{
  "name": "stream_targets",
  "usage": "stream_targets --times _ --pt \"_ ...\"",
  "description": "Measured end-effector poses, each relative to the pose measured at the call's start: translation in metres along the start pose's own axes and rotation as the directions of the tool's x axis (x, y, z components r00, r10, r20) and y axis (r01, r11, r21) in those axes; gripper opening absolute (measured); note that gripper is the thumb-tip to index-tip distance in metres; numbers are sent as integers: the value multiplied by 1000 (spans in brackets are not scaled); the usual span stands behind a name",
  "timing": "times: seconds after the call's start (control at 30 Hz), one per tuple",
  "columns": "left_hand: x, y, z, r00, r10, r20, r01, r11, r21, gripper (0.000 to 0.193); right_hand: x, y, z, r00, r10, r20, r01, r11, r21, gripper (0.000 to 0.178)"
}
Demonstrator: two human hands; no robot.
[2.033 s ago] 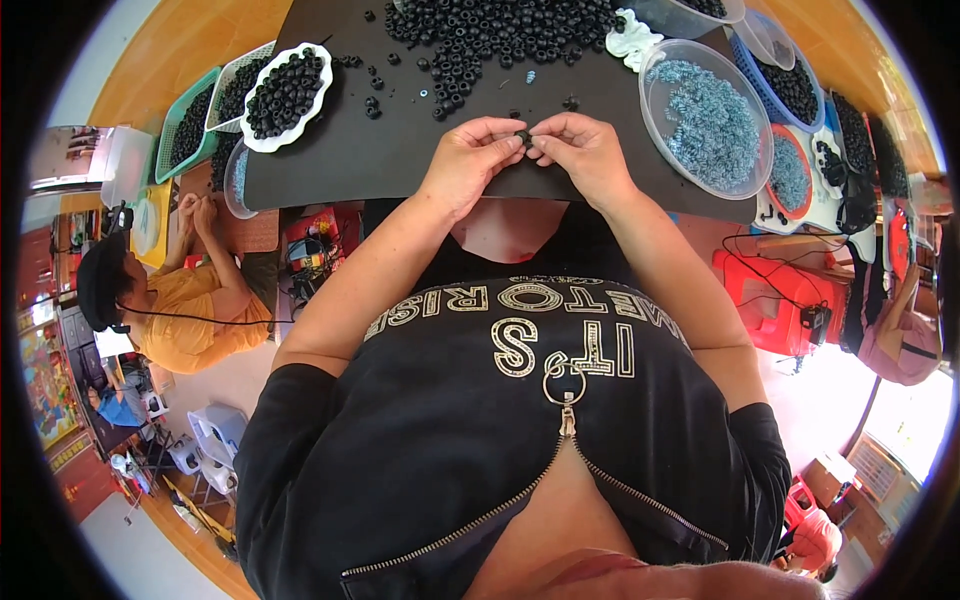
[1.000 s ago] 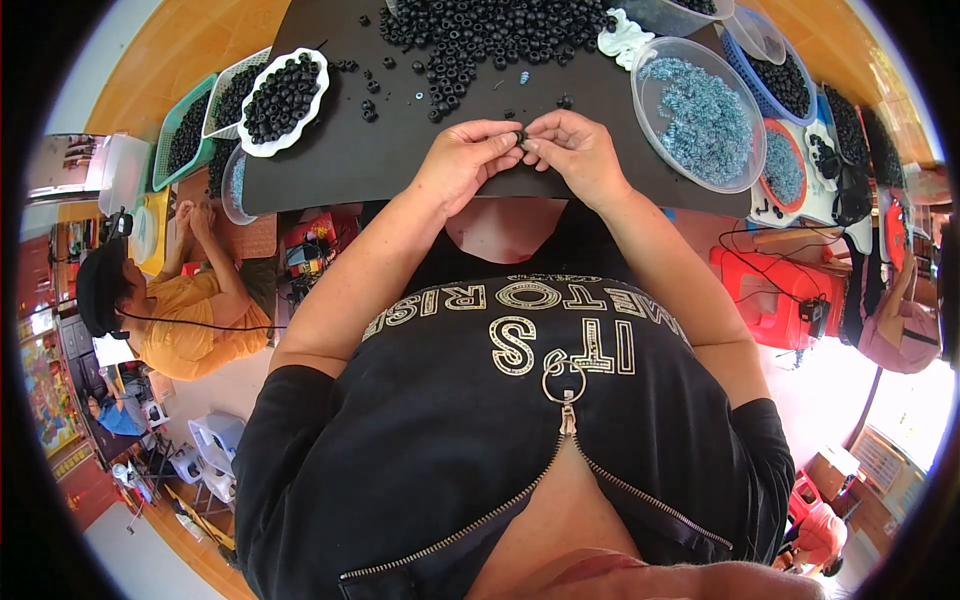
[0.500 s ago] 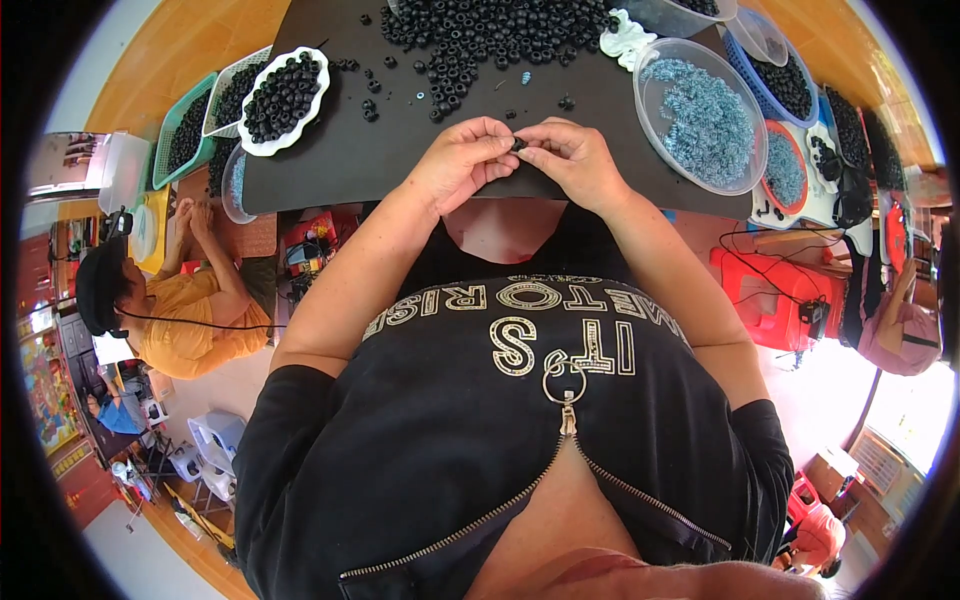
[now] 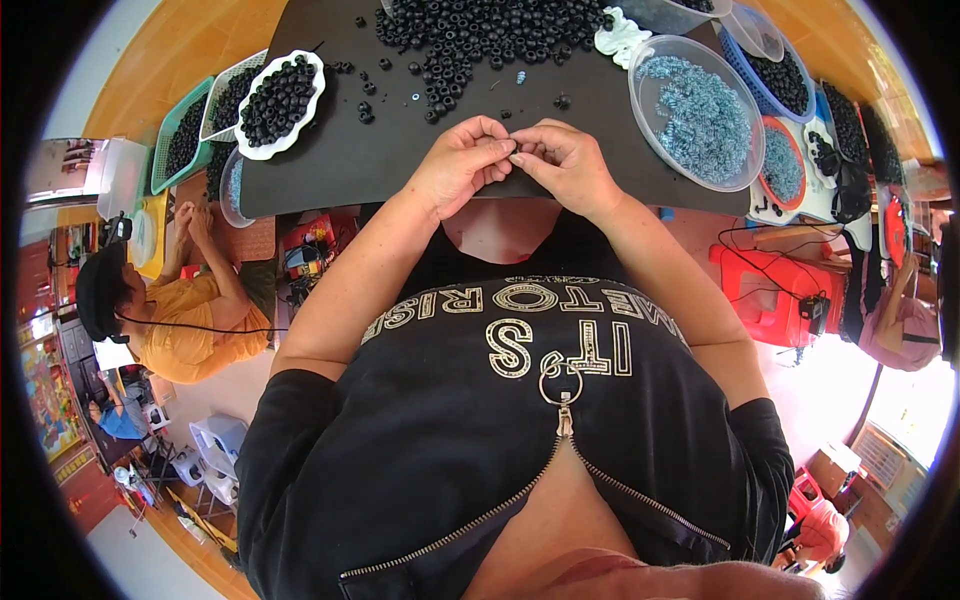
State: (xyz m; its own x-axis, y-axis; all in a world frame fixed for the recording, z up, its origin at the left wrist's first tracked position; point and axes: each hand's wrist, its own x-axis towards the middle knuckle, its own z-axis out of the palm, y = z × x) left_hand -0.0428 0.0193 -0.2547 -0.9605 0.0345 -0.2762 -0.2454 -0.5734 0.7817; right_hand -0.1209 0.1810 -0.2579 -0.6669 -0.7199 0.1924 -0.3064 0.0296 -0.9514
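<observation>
A wide dark brown table [image 4: 345, 175] with a smooth top stands in front of the person. At its far side, a big heap of round black beads [image 4: 500, 35] is spread, and its near end becomes a narrow tail. On the right of the table there is a round bowl of clear plastic [image 4: 648, 112], which contains many small pale-blue beads [image 4: 705, 115]. Just beside this bowl, at its far left, lies a crumpled white thing [image 4: 622, 38], whose kind I cannot tell. On the left, a white plate with a wavy rim [image 4: 258, 150] carries more black beads [image 4: 280, 97].

The left hand [image 4: 465, 165] and the right hand [image 4: 565, 165] are near the close edge of the table, between the plate and the bowl. Their fingertips meet. The left hand pinches a small dark piece [image 4: 514, 146] with thumb and forefinger, and the right hand pinches at the same piece from the other side. The fingers cover most of it, so its exact shape is hidden.

Beyond the hands, a small black cluster [image 4: 562, 101] and a tiny pale-blue piece [image 4: 521, 77] lie apart on the table.
</observation>
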Motion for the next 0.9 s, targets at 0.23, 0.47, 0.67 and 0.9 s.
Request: stream_targets --times 0.23,0.47,0.67,0.9 --pt "-1 1 -2 1000 -16 10 16 1000 18 8 0 1 -1 1000 -8 16 9 999 -45 17" --pt "-3 1 0 997 -36 63 30 995 93 7 -1 0 -1 999 -32 37 35 996 -86 16" --pt "-1 2 1 994 -74 84 62 990 129 10 -5 -3 0 995 -95 -3 94 981 -170 17" --pt "-1 5 1 987 -122 101 107 984 144 10 -6 -6 0 991 -132 -3 128 966 -224 14"
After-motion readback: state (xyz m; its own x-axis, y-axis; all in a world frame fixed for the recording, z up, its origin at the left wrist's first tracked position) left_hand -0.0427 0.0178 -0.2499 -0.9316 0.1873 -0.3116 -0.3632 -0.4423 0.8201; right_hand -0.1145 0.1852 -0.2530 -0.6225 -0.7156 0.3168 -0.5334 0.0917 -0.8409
